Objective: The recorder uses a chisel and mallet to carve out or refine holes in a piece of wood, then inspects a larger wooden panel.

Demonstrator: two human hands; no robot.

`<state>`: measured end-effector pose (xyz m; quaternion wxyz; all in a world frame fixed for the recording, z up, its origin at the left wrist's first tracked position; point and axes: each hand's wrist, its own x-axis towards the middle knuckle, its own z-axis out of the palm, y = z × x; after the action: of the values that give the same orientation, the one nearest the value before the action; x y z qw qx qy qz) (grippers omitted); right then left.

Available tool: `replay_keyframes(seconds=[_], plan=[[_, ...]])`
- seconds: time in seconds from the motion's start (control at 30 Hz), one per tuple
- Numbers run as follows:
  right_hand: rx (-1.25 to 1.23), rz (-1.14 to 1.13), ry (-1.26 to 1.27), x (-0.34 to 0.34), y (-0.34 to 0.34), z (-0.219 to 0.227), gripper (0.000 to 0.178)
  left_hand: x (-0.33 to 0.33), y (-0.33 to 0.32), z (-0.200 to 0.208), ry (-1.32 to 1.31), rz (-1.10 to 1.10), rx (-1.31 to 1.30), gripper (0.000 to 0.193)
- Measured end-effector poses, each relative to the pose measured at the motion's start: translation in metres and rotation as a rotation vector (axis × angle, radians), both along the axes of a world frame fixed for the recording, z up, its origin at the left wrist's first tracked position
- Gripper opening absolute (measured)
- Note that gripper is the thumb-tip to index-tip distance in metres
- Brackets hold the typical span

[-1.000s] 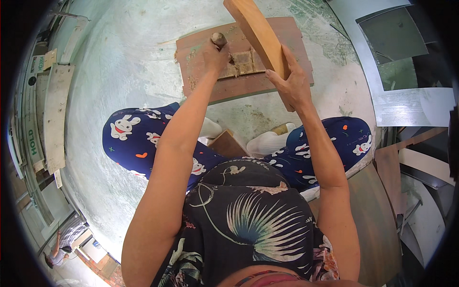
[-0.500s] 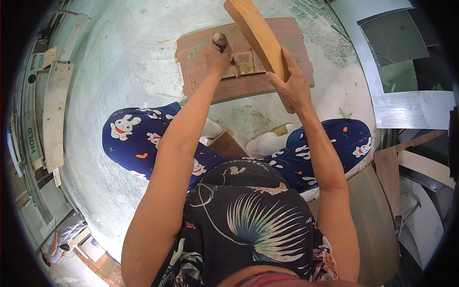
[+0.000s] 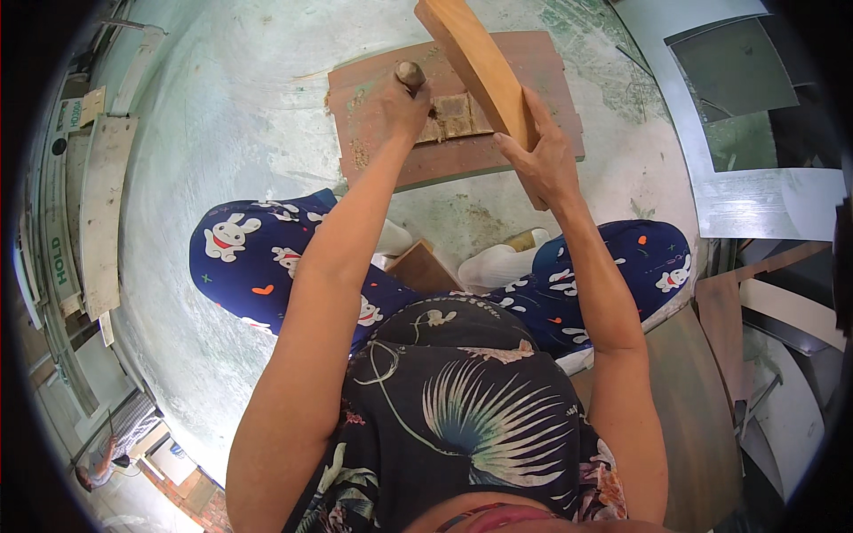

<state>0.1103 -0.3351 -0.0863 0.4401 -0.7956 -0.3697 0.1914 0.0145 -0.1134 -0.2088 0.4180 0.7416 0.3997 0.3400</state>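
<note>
My left hand [image 3: 404, 108] is wrapped round a tool with a rounded wooden handle [image 3: 410, 73], its worn butt showing above the fist; the tool's lower end is hidden. A long, thick orange-brown wooden plank [image 3: 484, 67] stands tilted in my right hand [image 3: 544, 160], thumb on one side and fingers on the other. Under both hands lies a reddish-brown board [image 3: 373, 84] on the floor, scattered with wood crumbs. Between the hands, a small worn wooden piece [image 3: 456, 114] rests on this board, partly behind the plank.
My legs are spread on either side of the board, with a small wooden block [image 3: 425, 268] between my feet. Long planks [image 3: 105, 213] are stacked at left. Sheets and offcuts [image 3: 733, 84] lie at right. Another person [image 3: 99, 464] is far off at lower left.
My hands, the tool and the plank stay almost in place. The distant person at lower left has shifted slightly.
</note>
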Motion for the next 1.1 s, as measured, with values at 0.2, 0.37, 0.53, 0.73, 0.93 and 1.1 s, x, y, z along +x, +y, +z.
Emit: replay_keyframes(seconds=[0.2,0.37,0.53,0.73,0.93,1.1], plan=[[0.015,-0.015,-0.008,0.002,0.0,0.0,0.073,0.001,0.002,0.016,-0.04,0.032,-0.162,0.028],[0.018,-0.003,-0.01,0.0,0.001,0.0,0.073,-0.001,-0.008,0.008,0.081,-0.023,0.087,0.027],[-0.006,-0.004,-0.015,0.0,0.0,0.0,0.074,-0.001,0.0,0.001,-0.082,0.028,0.062,0.023],[0.005,-0.006,-0.006,0.001,0.001,-0.001,0.074,0.002,0.001,-0.001,-0.02,0.05,0.132,0.022],[-0.032,0.005,-0.001,0.0,0.001,-0.003,0.074,-0.001,-0.006,0.011,0.02,0.035,0.121,0.026],[-0.033,0.003,-0.005,0.001,0.0,-0.003,0.075,-0.001,-0.007,0.017,0.037,0.032,0.011,0.031]])
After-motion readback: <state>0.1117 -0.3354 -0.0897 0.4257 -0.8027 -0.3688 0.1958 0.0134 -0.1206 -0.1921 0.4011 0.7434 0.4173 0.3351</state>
